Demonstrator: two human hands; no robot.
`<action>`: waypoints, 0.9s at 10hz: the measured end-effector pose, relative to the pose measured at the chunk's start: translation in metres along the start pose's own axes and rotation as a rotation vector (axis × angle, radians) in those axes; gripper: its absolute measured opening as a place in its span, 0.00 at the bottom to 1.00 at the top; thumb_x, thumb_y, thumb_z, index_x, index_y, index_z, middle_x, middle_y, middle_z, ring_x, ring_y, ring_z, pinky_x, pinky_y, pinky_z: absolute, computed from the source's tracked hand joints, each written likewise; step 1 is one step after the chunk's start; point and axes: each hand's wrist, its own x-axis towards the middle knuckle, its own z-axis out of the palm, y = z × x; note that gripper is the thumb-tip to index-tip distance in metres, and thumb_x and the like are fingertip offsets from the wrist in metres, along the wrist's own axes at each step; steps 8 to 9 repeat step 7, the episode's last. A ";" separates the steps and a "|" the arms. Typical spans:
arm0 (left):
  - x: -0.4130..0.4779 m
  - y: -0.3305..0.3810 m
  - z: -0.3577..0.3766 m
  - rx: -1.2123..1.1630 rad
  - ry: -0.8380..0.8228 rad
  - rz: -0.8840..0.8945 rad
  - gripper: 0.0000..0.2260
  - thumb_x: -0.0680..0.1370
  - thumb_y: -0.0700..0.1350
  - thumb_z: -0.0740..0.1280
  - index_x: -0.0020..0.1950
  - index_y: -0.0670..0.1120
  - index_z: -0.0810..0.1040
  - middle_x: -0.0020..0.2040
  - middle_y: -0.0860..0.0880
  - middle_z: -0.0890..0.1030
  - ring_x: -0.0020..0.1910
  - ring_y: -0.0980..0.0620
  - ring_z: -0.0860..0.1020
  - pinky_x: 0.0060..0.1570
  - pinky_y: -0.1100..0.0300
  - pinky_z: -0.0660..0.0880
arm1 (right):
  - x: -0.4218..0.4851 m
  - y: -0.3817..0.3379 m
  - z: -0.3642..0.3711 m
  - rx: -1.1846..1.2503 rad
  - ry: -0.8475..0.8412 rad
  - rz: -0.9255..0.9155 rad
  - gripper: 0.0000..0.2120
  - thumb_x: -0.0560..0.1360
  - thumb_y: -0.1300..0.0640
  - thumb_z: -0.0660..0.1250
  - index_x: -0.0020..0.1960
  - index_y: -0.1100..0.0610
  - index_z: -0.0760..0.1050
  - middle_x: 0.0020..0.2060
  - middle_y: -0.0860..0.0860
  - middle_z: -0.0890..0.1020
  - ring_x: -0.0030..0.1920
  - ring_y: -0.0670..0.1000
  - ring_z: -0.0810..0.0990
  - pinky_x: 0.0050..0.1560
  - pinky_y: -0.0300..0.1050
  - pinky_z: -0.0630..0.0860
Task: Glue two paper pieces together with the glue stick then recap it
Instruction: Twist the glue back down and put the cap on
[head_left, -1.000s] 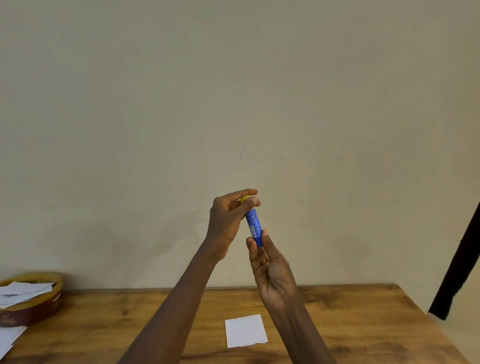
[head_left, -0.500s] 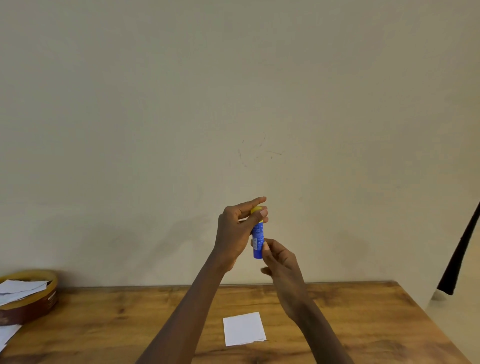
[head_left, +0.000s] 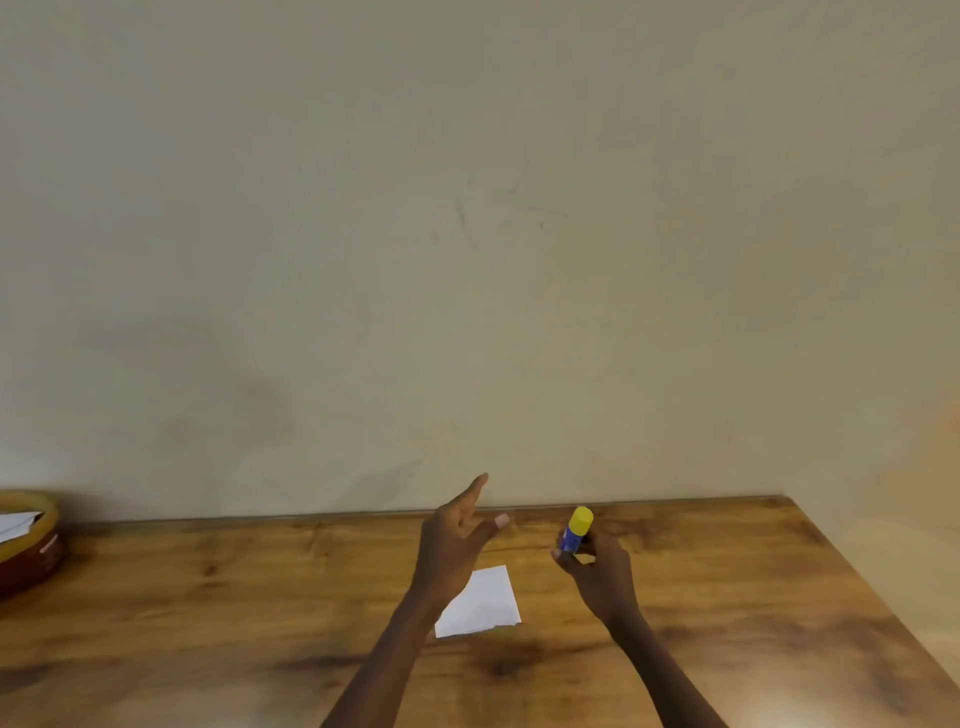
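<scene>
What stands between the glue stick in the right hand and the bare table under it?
Nothing visible does. The right hand grips the capped glue stick above bare table. The white paper lies to the stick's left, and the open left hand is apart from the stick.

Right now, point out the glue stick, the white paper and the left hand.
glue stick (head_left: 571, 538), head view, on its blue barrel.
white paper (head_left: 485, 603), head view, middle of the sheet.
left hand (head_left: 449, 545), head view, middle of the hand.
</scene>
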 end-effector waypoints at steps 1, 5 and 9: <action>-0.006 -0.049 0.001 0.214 -0.041 -0.099 0.24 0.75 0.46 0.64 0.68 0.45 0.63 0.65 0.36 0.72 0.64 0.40 0.71 0.61 0.55 0.68 | 0.001 0.032 0.007 -0.069 -0.009 0.105 0.09 0.66 0.68 0.71 0.45 0.67 0.76 0.42 0.62 0.82 0.42 0.60 0.79 0.41 0.43 0.71; -0.042 -0.149 0.013 0.457 -0.107 -0.369 0.24 0.76 0.44 0.63 0.69 0.40 0.59 0.71 0.40 0.65 0.70 0.43 0.63 0.68 0.50 0.63 | -0.019 0.090 0.026 -0.112 -0.006 0.214 0.10 0.65 0.67 0.72 0.46 0.63 0.76 0.41 0.61 0.83 0.42 0.59 0.79 0.44 0.49 0.74; -0.042 -0.144 0.012 0.505 -0.086 -0.352 0.24 0.77 0.45 0.61 0.70 0.40 0.58 0.72 0.41 0.63 0.71 0.43 0.62 0.68 0.51 0.62 | -0.021 0.088 0.015 -0.104 -0.133 0.242 0.22 0.65 0.74 0.67 0.57 0.63 0.71 0.53 0.61 0.79 0.54 0.59 0.76 0.52 0.51 0.74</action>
